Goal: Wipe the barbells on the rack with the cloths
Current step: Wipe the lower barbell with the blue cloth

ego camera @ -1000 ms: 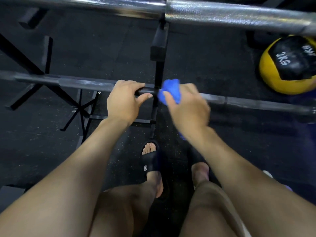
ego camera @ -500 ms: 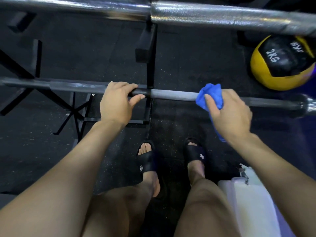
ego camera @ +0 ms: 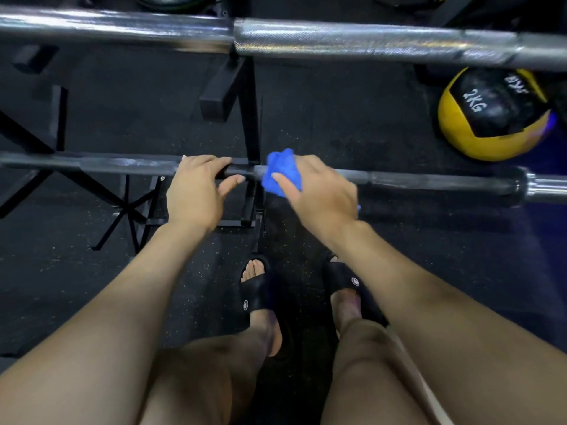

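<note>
Since half a second ago my right hand (ego camera: 322, 191) has slid the blue cloth (ego camera: 282, 173) back along the lower barbell (ego camera: 429, 180), from out toward the collar to a spot just beside my left hand (ego camera: 196, 191). The right hand is wrapped over the bar with the cloth bunched between palm and steel, thumb pressing on the fabric. The left hand is curled over the same bar, fingers hooked across the top and thumb stretched along the near side, steadying it just left of the black rack upright (ego camera: 250, 118). The bar lies level across the rack below me; a thicker silver barbell (ego camera: 368, 41) runs across the rack above it. A yellow medicine ball (ego camera: 491, 115) sits on the floor to the right. I judge I'm mid-wipe on the lower bar's right half, at the inner end of a stroke. Next I'd expect to push the cloth back out toward the collar or shift the left hand aside so the covered patch gets cleaned; that calls for keeping firm pressure round the shaft and not bumping the upright. The silver bar looks like it is yet to come, though I cannot tell whether it has been wiped.
</note>
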